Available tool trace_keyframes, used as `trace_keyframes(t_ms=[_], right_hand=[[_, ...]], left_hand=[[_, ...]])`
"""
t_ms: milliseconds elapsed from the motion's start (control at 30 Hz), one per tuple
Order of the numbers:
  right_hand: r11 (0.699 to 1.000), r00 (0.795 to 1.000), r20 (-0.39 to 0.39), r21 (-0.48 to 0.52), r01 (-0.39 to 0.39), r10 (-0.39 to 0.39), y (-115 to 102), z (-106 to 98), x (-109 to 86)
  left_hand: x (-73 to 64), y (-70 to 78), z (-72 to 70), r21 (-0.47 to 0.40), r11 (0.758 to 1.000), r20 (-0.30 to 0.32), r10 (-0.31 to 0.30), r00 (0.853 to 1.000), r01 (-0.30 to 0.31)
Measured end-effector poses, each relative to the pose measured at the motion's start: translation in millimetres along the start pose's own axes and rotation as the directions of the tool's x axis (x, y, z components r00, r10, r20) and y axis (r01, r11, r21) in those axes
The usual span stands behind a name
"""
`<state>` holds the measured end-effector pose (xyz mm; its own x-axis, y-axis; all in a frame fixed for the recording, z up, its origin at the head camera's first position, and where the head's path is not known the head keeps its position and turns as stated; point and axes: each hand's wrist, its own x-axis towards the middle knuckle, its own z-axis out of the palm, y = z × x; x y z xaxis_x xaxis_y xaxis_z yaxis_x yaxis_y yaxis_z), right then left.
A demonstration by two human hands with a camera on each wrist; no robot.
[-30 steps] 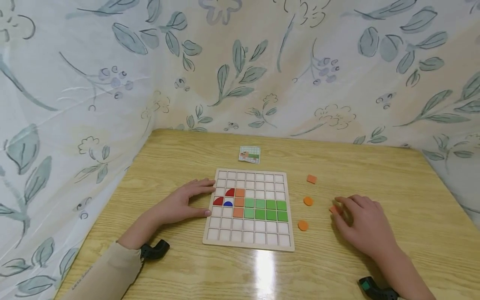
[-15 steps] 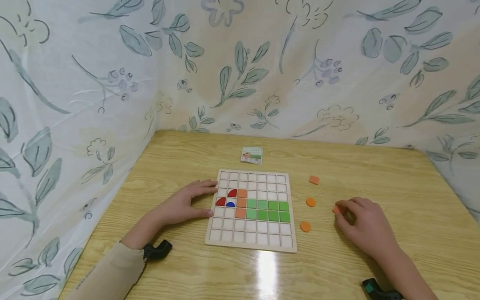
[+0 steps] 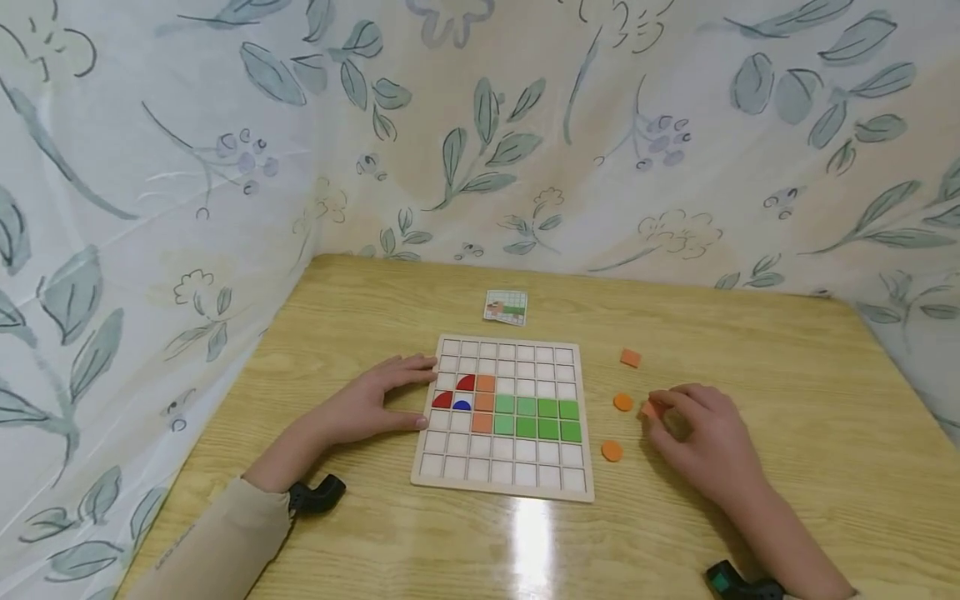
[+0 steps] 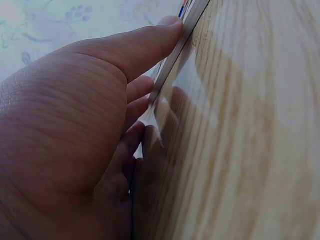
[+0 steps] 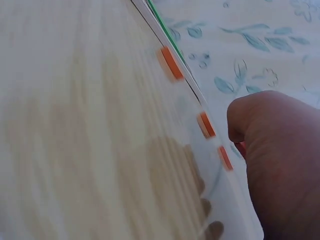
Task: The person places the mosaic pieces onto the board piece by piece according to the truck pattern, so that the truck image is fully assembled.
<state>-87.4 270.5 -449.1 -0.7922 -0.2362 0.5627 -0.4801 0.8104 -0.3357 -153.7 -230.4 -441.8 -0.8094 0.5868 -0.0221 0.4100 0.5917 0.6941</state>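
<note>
My right hand (image 3: 701, 437) pinches an orange square tile (image 3: 651, 410) between thumb and fingertips, just right of the loose pieces. In the right wrist view only a sliver of that tile (image 5: 241, 149) shows past the thumb. A wooden grid board (image 3: 502, 492) lies at the middle of the table. Against its left edge my left hand (image 3: 363, 408) rests its thumb and fingertips, spread apart with the fingers fairly straight. Seated in the board are several green tiles (image 3: 548, 428), orange squares (image 3: 484, 402), two red quarter circles (image 3: 466, 383) and a blue half circle (image 3: 462, 406).
Between the board and my right hand lie two orange discs (image 3: 622, 402), with a loose orange square (image 3: 631, 357) farther back. Behind the board is a small printed card (image 3: 506, 307) with a grid picture. A floral cloth (image 3: 480, 167) hangs along the table's back edge.
My right hand, with the orange square tile, has moved left toward the discs and the board. My left hand keeps its place at the board's edge.
</note>
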Motion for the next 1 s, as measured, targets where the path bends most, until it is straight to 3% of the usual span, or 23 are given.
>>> trace_keyframes(t_ms=[600, 1000], right_hand=[[0.975, 0.981, -0.041, 0.111, 0.193, -0.19, -36, 36, 23.2], [0.94, 0.968, -0.047, 0.231, 0.251, -0.247, -77, 62, 43.4]], left_hand=[[0.4, -0.5, 1.3, 0.007, 1.0, -0.003, 0.011, 1.0, -0.011], [-0.5, 1.1, 2.1, -0.001, 1.0, -0.003, 0.015, 1.0, -0.015]])
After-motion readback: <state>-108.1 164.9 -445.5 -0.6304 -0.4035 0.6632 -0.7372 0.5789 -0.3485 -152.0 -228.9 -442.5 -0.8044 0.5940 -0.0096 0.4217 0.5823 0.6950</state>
